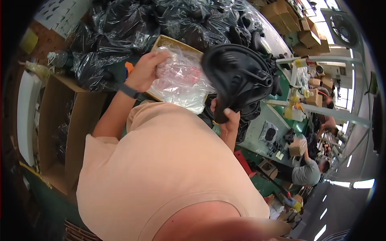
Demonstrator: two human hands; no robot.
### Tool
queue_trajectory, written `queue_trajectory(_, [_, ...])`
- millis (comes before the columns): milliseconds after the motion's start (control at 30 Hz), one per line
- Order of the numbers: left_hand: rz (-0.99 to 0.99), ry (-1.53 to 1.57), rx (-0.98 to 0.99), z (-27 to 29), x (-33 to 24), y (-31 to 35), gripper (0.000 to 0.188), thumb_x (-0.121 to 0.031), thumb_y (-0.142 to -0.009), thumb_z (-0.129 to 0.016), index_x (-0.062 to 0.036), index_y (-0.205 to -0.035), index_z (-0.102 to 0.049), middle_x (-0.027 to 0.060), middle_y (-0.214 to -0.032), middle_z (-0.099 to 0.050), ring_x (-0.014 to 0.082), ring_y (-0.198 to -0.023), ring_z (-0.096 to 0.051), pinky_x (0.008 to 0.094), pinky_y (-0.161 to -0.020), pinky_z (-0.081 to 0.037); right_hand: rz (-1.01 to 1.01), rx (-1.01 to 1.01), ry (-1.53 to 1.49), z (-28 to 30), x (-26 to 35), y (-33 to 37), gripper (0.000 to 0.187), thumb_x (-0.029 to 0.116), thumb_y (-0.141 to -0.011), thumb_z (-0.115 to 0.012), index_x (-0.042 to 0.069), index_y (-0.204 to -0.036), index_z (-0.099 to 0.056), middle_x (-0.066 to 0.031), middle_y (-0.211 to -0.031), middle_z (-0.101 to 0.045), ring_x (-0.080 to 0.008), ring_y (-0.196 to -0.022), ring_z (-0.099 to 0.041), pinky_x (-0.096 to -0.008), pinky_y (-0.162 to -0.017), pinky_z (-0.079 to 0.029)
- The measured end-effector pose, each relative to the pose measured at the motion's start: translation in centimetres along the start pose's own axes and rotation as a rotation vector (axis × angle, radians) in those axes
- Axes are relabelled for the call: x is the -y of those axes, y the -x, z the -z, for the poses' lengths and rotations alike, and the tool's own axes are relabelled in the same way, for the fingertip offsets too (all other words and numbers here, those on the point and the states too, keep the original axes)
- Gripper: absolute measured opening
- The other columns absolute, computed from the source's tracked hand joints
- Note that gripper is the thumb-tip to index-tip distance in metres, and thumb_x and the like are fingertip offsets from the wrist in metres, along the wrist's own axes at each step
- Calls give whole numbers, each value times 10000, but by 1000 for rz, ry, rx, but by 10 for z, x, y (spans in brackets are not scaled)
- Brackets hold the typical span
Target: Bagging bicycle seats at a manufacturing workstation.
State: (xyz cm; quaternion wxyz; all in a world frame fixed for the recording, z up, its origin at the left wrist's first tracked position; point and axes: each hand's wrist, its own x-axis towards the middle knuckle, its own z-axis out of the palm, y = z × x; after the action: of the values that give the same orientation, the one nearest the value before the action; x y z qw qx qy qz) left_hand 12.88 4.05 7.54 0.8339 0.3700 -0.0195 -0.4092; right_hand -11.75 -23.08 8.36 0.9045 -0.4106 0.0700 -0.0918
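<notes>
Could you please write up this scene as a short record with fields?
Left hand: at the clear plastic; whether it grips is unclear
Left wrist: dark band
Right hand: holds the black saddle-shaped part by its narrow end
Under the plastic: open box with a yellowish rim
Far side: dark items under clear film
Left side: open cardboard box
Right background: person in a grey shirt

No text, label or number can be read — anywhere.
</notes>
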Motion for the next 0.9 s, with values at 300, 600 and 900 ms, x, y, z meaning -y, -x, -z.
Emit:
queue_trajectory(300, [-1318, -1329, 175, -135, 7, -32, 149, -176, -1000, -700, -110, -1030, -831, 49, -856, -702, 238, -778, -714, 393, -694, -588, -63, -102, 1188, -45, -36, -30, 1052, 110, -757, -938, -17, -1622, -353, -235, -1508, -593, -321, -1452, -536, -435, -1191, -433])
queue_trajectory(600, [-1284, -1139, 315, -113, 48, 2, 204, -243, -869, -870, -100, -867, -725, 43, -827, -654, 280, -727, -663, 386, -615, -534, -156, -373, 643, 37, -56, -27, 445, 210, -1058, -638, -1, -1443, -559, -184, -1230, -758, -312, -1025, -767, -426, -916, -617])
queue_trajectory(900, [-301, -409, -16, -58, 83, -70, 1018, -231, -885, -942, -12, -1669, -331, 134, -1606, -508, 245, -1502, -469, 405, -1234, -432, -350, -150, 900, -30, -17, -105, 693, 337, -1143, -535, -1, -1707, -316, -96, -819, -674, -153, -668, -636, -324, -632, -528])
